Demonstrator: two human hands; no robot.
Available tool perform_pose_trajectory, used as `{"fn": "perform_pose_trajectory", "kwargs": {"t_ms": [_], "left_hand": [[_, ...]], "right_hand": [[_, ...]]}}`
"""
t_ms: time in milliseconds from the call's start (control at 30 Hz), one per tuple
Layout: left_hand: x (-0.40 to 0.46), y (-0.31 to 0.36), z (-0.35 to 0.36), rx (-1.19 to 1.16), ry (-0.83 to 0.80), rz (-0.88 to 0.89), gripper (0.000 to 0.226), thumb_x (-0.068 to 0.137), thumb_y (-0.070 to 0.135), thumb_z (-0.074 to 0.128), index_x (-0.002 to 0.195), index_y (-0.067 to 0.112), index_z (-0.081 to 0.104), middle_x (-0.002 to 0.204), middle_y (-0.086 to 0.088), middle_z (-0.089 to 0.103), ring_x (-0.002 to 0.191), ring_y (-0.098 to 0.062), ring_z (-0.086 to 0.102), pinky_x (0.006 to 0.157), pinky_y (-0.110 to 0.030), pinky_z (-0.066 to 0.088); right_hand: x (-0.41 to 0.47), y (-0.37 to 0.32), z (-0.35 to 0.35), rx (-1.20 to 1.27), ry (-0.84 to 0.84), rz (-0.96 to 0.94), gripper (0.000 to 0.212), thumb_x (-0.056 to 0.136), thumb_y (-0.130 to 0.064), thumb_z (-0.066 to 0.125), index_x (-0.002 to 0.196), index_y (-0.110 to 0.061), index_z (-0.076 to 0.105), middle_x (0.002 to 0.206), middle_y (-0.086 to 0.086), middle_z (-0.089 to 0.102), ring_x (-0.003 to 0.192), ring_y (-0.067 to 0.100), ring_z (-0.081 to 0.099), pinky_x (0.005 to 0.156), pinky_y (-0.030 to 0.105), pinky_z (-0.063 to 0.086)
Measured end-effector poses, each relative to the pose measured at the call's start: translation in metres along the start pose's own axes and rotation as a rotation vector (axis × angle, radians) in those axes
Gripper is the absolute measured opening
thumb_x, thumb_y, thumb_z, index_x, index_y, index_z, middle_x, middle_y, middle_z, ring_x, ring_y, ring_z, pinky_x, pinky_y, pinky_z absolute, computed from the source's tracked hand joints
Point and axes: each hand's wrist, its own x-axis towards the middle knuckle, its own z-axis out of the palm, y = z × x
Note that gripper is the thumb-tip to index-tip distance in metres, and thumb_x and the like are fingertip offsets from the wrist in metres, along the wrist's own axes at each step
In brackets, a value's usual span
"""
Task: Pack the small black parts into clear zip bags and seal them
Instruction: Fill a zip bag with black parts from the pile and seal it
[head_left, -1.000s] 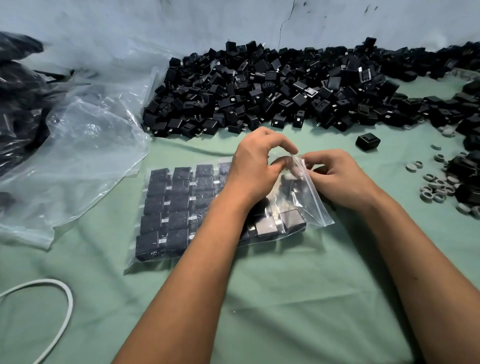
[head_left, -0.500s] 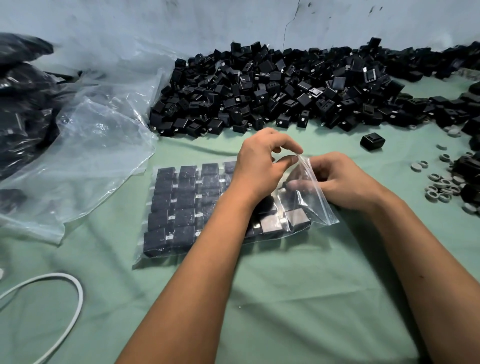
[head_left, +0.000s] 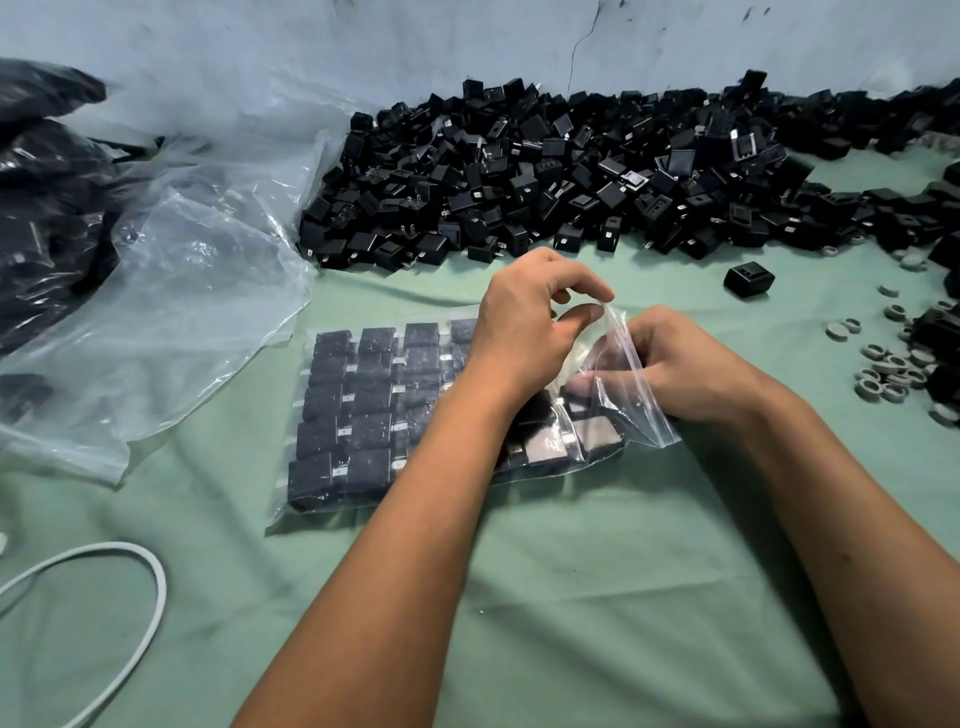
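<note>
No text, label, brand, number or sign can be read on anything in view.

Left hand (head_left: 524, 332) and right hand (head_left: 680, 369) pinch the zip bag's (head_left: 363, 415) mouth; the black parts pile (head_left: 571, 171) lies beyond the bag.

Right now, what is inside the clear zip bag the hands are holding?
The zip bag holds small black parts lying flat in neat rows. The left hand and its forearm cover the middle rows; the right hand pinches the mouth, hiding whatever lies there.
</note>
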Motion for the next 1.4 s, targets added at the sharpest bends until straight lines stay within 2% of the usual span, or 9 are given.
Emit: {"fn": "perform_pose_trajectory", "kwargs": {"t_ms": [500,567,667,767,867,967,1100,1200,1400], "left_hand": [[0.001,-0.004,0.002,0.004,0.009,0.024,0.018,0.082,0.008,0.083,0.092,0.022,0.081,0.097,0.006,0.067,0.086,-0.015,0.064,0.076,-0.042,0.057],[0.001,-0.004,0.003,-0.004,0.004,0.020,0.017,0.082,0.009,0.083,0.093,0.023,0.081,0.097,0.005,0.067,0.086,-0.015,0.064,0.076,-0.042,0.057],[0.001,-0.005,0.003,-0.018,-0.013,0.002,0.016,0.083,0.012,0.083,0.094,0.023,0.081,0.098,0.006,0.067,0.087,-0.015,0.064,0.077,-0.042,0.057],[0.001,-0.006,0.003,-0.026,-0.019,-0.005,0.016,0.083,0.012,0.083,0.093,0.023,0.081,0.098,0.007,0.067,0.087,-0.014,0.063,0.077,-0.042,0.057],[0.001,-0.006,0.003,-0.025,-0.020,0.000,0.016,0.083,0.011,0.083,0.094,0.023,0.080,0.097,0.008,0.066,0.087,-0.014,0.064,0.077,-0.041,0.057],[0.001,-0.006,0.003,-0.022,-0.027,-0.001,0.016,0.084,0.011,0.083,0.094,0.023,0.080,0.098,0.009,0.066,0.087,-0.012,0.063,0.078,-0.041,0.057],[0.001,-0.005,0.003,-0.022,-0.026,-0.001,0.016,0.084,0.011,0.083,0.093,0.023,0.080,0.098,0.007,0.068,0.087,-0.014,0.064,0.078,-0.041,0.057],[0.002,-0.005,0.003,-0.015,-0.021,0.004,0.015,0.084,0.012,0.083,0.093,0.024,0.080,0.097,0.009,0.067,0.087,-0.013,0.064,0.078,-0.040,0.057],[0.001,-0.008,0.004,-0.023,-0.014,0.006,0.016,0.084,0.014,0.083,0.094,0.025,0.080,0.097,0.009,0.067,0.088,-0.013,0.064,0.078,-0.041,0.057]], "right_hand": [[0.001,0.005,-0.002,0.017,0.027,0.011,0.015,0.089,-0.019,0.080,0.088,-0.004,0.079,0.080,0.019,0.076,0.070,0.026,0.070,0.067,0.042,0.057],[0.003,0.008,-0.006,-0.017,0.176,0.036,0.008,0.092,-0.013,0.076,0.087,-0.008,0.079,0.079,0.019,0.075,0.068,0.018,0.066,0.066,0.040,0.054],[0.006,0.017,-0.017,-0.227,0.668,0.148,0.010,0.091,-0.017,0.071,0.087,-0.016,0.080,0.079,0.006,0.076,0.076,0.020,0.072,0.077,0.038,0.056],[0.004,0.028,-0.030,-0.629,0.957,0.351,0.024,0.090,-0.028,0.066,0.112,-0.024,0.075,0.112,0.009,0.070,0.113,0.029,0.059,0.096,0.037,0.048],[0.005,0.035,-0.041,-0.740,0.825,0.581,0.053,0.094,-0.035,0.066,0.145,-0.031,0.051,0.156,0.013,0.034,0.145,0.036,0.024,0.115,0.051,0.031],[0.008,0.042,-0.043,-0.756,0.624,0.646,0.057,0.102,-0.039,0.056,0.155,-0.034,0.038,0.170,0.008,0.014,0.155,0.033,0.013,0.121,0.054,0.019],[0.007,0.037,-0.043,-0.665,0.720,0.420,0.029,0.091,-0.034,0.073,0.120,-0.026,0.071,0.134,0.008,0.052,0.126,0.033,0.050,0.107,0.046,0.041],[0.005,0.027,-0.034,-0.590,0.719,0.258,0.024,0.077,-0.028,0.086,0.090,-0.023,0.067,0.095,0.004,0.060,0.089,0.026,0.059,0.078,0.036,0.049],[0.005,0.018,-0.021,-0.416,0.515,0.099,0.022,0.090,-0.020,0.075,0.110,-0.027,0.071,0.084,0.007,0.060,0.075,0.024,0.059,0.076,0.037,0.051]]}}
